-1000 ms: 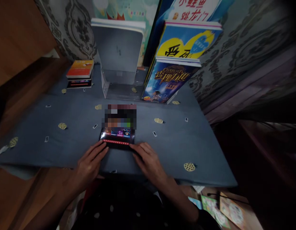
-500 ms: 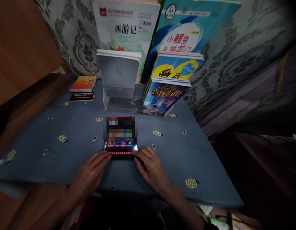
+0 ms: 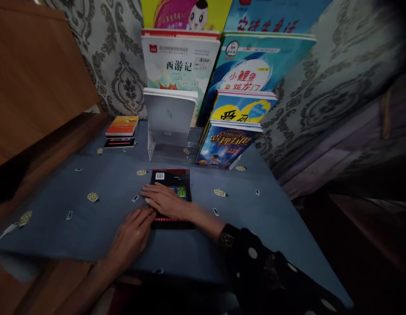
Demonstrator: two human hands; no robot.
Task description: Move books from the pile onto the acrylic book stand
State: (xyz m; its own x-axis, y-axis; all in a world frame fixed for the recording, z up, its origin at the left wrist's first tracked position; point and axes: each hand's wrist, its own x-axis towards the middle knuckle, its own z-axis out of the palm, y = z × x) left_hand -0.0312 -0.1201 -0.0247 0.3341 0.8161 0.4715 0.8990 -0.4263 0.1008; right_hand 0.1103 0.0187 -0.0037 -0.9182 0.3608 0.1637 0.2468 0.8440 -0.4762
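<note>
A dark book [image 3: 172, 178] with a barcode and a red strip lies flat on the blue-grey tablecloth [image 3: 101, 218] in front of me. My right hand [image 3: 165, 200] lies flat across its cover, fingers stretched towards the left edge. My left hand [image 3: 132, 236] rests on the cloth at the book's near left corner, fingers extended and touching its edge. Neither hand grips anything.
A clear display stand [image 3: 166, 146] at the back holds a white book [image 3: 170, 113] and several colourful children's books [image 3: 234, 127]. A small stack of books [image 3: 121, 130] lies at the back left. Wooden furniture [image 3: 32, 83] stands left; patterned wallpaper is behind.
My right hand has moved from the book's near right corner onto its cover, reaching left. The left hand stays at the near left corner. My head has tilted up.
</note>
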